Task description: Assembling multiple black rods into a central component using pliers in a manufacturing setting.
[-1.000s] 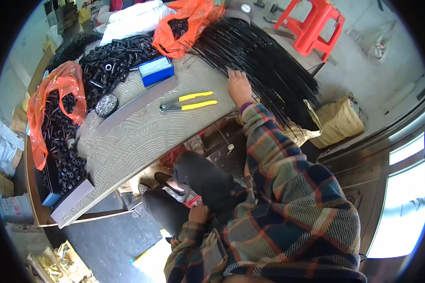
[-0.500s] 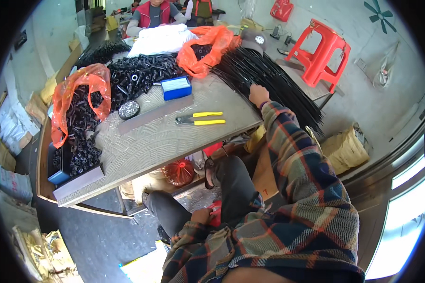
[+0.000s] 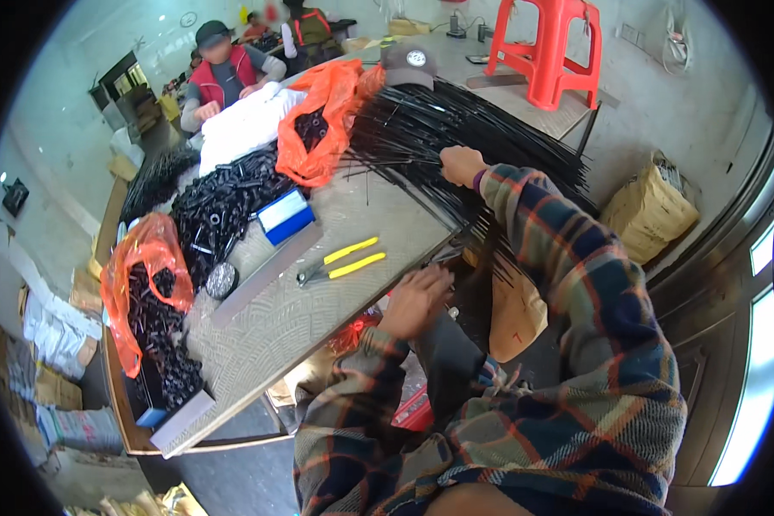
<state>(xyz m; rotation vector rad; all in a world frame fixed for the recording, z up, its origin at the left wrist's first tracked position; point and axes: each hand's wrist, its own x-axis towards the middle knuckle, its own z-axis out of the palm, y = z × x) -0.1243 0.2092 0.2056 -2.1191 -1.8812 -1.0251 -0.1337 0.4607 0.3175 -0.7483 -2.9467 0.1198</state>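
Observation:
My right hand [image 3: 463, 165] is closed around some long, thin black rods [image 3: 500, 251], whose ends hang past the table's edge below the wrist. The large pile of black rods [image 3: 490, 129] lies just beyond it on the right of the table. My left hand [image 3: 417, 301], a little blurred, is raised by the near table edge with its fingers stretched out and nothing in it. Yellow-handled pliers [image 3: 344, 261] lie on the tabletop [image 3: 275, 331], left of both hands.
Small black parts [image 3: 232, 196] heap at the left, beside two orange plastic bags [image 3: 127, 288] and a blue box [image 3: 285, 215]. A grey cap [image 3: 408, 65] rests behind the rods. A red stool [image 3: 546, 86] stands far right. Across the table sits a person [image 3: 224, 77].
My left hand has risen from my lap to the table edge. My right hand has drawn some black rods out toward me. The view has turned.

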